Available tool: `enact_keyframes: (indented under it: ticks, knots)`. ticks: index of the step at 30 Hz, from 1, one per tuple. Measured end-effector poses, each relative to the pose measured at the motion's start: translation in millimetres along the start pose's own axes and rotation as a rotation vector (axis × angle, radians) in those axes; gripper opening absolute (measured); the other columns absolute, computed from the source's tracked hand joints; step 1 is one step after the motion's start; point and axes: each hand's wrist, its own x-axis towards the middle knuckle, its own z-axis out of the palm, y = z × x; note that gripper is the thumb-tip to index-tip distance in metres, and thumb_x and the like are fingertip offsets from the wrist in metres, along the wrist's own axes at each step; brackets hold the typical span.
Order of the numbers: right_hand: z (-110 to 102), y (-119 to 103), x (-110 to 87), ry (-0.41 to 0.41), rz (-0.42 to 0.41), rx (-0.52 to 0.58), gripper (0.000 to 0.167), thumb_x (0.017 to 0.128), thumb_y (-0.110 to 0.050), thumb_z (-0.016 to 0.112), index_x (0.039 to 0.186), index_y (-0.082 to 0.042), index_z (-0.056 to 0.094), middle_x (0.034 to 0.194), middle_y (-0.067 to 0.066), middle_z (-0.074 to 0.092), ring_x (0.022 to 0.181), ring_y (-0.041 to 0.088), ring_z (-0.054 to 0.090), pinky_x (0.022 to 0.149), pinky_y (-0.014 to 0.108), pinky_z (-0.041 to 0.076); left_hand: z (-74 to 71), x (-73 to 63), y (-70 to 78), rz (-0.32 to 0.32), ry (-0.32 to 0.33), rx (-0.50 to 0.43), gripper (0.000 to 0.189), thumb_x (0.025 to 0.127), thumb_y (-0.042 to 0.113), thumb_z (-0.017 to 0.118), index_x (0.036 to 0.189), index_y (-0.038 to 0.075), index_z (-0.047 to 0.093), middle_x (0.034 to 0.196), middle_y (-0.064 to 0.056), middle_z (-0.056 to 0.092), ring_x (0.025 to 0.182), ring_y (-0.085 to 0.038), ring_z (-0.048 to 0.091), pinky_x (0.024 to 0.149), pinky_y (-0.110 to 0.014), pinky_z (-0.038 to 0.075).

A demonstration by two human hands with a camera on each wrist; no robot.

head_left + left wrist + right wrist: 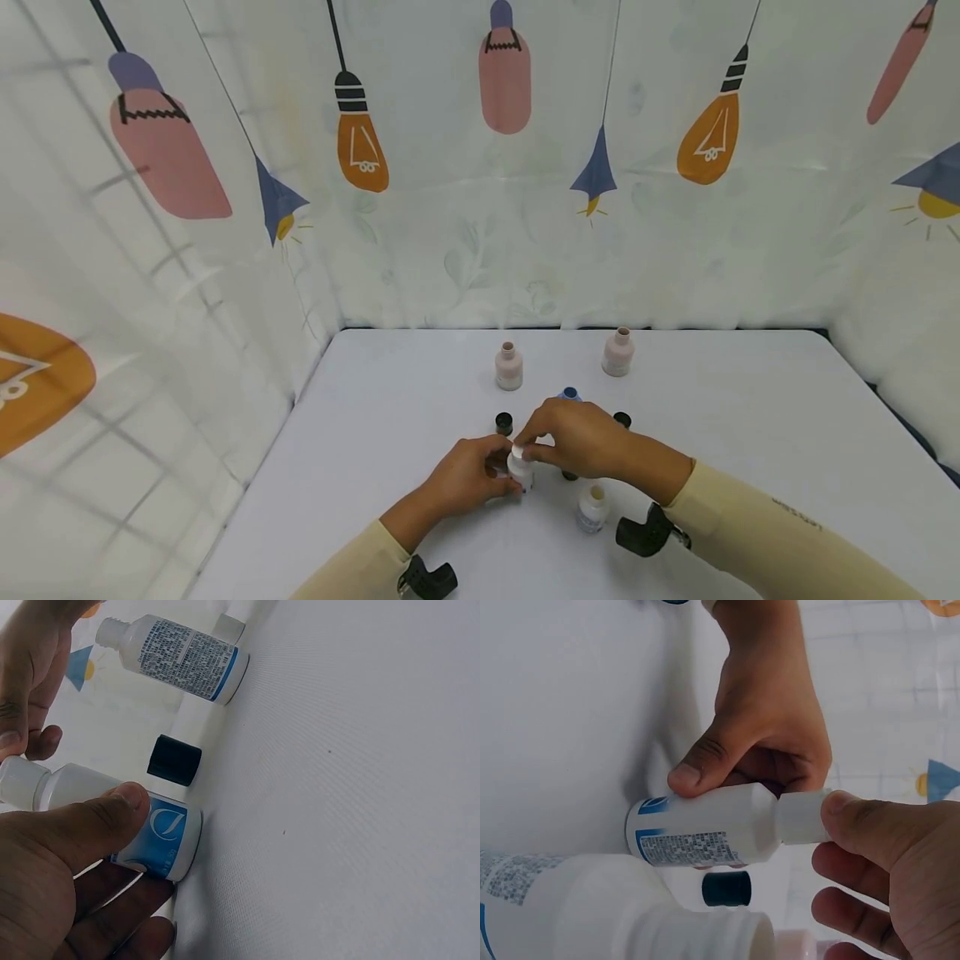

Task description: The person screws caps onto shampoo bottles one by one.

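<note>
1. Nearest the head camera: two cream sleeves (757,525), one black wrist camera (435,581) at each wrist.
2. Capped white bottle (521,475): upright, well in from the far edge of the bench (390,392), closer to its left edge than its right.
3. Hands: left hand (467,477) has thumb and fingers round that bottle's body; right hand (581,435) pinches its white cap (801,817), thumb and finger narrow.
4. In the way: right hand and forearm cover most of the blue bottle (570,393) and parts of two dark caps (504,423). Open white bottle (592,510) stands just right of the held one.
5. Bottles: 5. Two white, one blue, two pink bottles (508,368) near the far edge.
6. Dark caps: 3.
7. Lamp-print sheet (450,225) behind the far edge.
</note>
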Motion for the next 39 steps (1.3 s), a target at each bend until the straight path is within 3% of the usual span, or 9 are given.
enact_keyframes:
  ticks: [8, 15, 20, 25, 28, 33, 39]
  knots:
    - [-0.3, -4.5, 0.9, 0.014, 0.037, -0.001, 0.011, 0.091, -0.029, 0.081, 0.101, -0.024, 0.082, 0.098, -0.019, 0.070, 0.094, 0.007, 0.064, 0.070, 0.025, 0.053, -1.4, -3.2, -0.9, 0.004, 0.005, -0.094, 0.050, 0.083, 0.024, 0.088, 0.127, 0.015, 0.069, 0.116, 0.010, 0.071, 0.105, -0.005, 0.067, 0.088, -0.026, 0.056]
    - [4.0, -4.8, 0.3, 0.025, 0.073, 0.010, 0.010, 0.091, -0.030, 0.081, 0.099, -0.024, 0.081, 0.097, -0.019, 0.069, 0.093, 0.008, 0.062, 0.067, 0.025, 0.052, -0.6, -1.3, -3.0, 0.020, 0.029, -0.114, 0.037, 0.084, 0.018, 0.087, 0.118, 0.016, 0.074, 0.111, 0.009, 0.073, 0.099, -0.006, 0.070, 0.084, -0.024, 0.056]
    - [3.9, -4.0, -2.4, -0.005, 0.081, -0.003, 0.028, 0.094, -0.034, 0.078, 0.119, -0.022, 0.076, 0.114, -0.014, 0.069, 0.108, 0.011, 0.061, 0.078, 0.031, 0.055, -1.2, -1.5, -4.2, 0.020, 0.017, -0.127, 0.038, 0.083, 0.019, 0.087, 0.118, 0.015, 0.074, 0.111, 0.009, 0.073, 0.100, -0.006, 0.070, 0.084, -0.025, 0.056]
    - [2.0, -2.2, -4.1, -0.051, -0.013, -0.005, 0.033, 0.097, -0.024, 0.074, 0.131, -0.022, 0.072, 0.127, -0.012, 0.067, 0.119, 0.011, 0.059, 0.093, 0.035, 0.054, -2.3, -1.0, -3.2, 0.021, 0.013, -0.126, 0.041, 0.083, 0.019, 0.087, 0.121, 0.014, 0.072, 0.112, 0.007, 0.073, 0.102, -0.007, 0.070, 0.086, -0.026, 0.056]
    - [1.0, -2.0, -3.5, -0.058, -0.044, -0.011, 0.030, 0.096, -0.019, 0.075, 0.127, -0.023, 0.075, 0.122, -0.013, 0.069, 0.115, 0.010, 0.061, 0.087, 0.032, 0.055, -3.3, -0.3, -2.1, 0.007, 0.012, -0.116, 0.042, 0.083, 0.018, 0.087, 0.121, 0.013, 0.072, 0.111, 0.007, 0.073, 0.101, -0.007, 0.070, 0.086, -0.024, 0.056]
    - [1.1, -2.5, -0.7, -0.042, 0.006, -0.003, 0.024, 0.094, -0.025, 0.078, 0.118, -0.024, 0.079, 0.112, -0.016, 0.070, 0.102, 0.008, 0.063, 0.074, 0.026, 0.054, -4.1, 0.3, -1.0, -0.006, 0.008, -0.105, 0.039, 0.082, 0.018, 0.088, 0.118, 0.013, 0.073, 0.108, 0.009, 0.073, 0.100, -0.006, 0.070, 0.085, -0.024, 0.056]
    - [4.6, -2.7, 1.6, -0.031, 0.045, 0.013, 0.021, 0.092, -0.032, 0.079, 0.112, -0.023, 0.079, 0.105, -0.017, 0.070, 0.097, 0.010, 0.064, 0.073, 0.026, 0.054, -3.3, -0.3, -1.6, -0.011, 0.007, -0.106, 0.037, 0.082, 0.018, 0.088, 0.116, 0.014, 0.073, 0.106, 0.010, 0.073, 0.098, -0.005, 0.070, 0.085, -0.024, 0.056]
